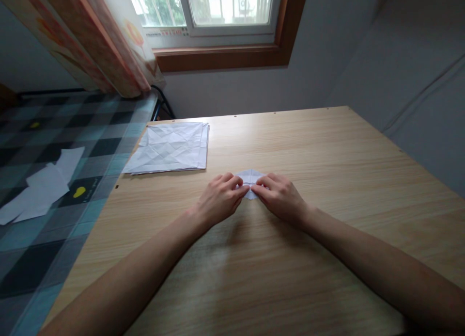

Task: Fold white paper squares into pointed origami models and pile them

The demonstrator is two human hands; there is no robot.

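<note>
A small piece of folded white paper [250, 176] lies on the wooden tabletop [308, 147], creased across its middle. From its left side my left hand [225, 193] pinches it, thumb pointing inward. On the opposite side my right hand [279, 193] grips it the same way, and the two thumb tips almost meet at the paper's centre. The fingers cover both side edges of the paper; its upper edge and a lower tip show between the hands.
A stack of creased white sheets [174, 147] rests at the table's back left corner. Left of the table, loose paper pieces [45, 190] lie on a checkered cloth [119, 139]. A curtain [105, 40] hangs by the window [232, 8] behind.
</note>
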